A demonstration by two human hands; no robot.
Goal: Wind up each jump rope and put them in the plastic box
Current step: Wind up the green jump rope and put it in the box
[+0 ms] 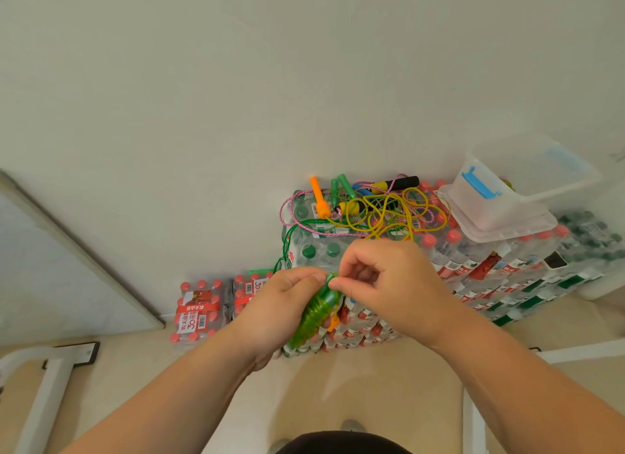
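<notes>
My left hand (277, 305) grips a green jump rope bundle (313, 313), its cord wound in tight coils around the green handles. My right hand (385, 284) pinches the green cord at the top end of that bundle. A loose length of green cord (287, 247) runs from the bundle up to the pile. A tangle of other jump ropes (365, 206) lies on the stacked water-bottle packs: yellow and pink cords, with orange, green, blue and black-and-yellow handles. The clear plastic box (514, 196) with blue latches stands on its lid at the right, on the bottle packs.
Shrink-wrapped packs of water bottles (473, 267) are stacked against the white wall. A lower pack (199, 311) with red caps sits on the floor at the left. White frame legs (47, 386) stand at the lower left, another white bar at the right.
</notes>
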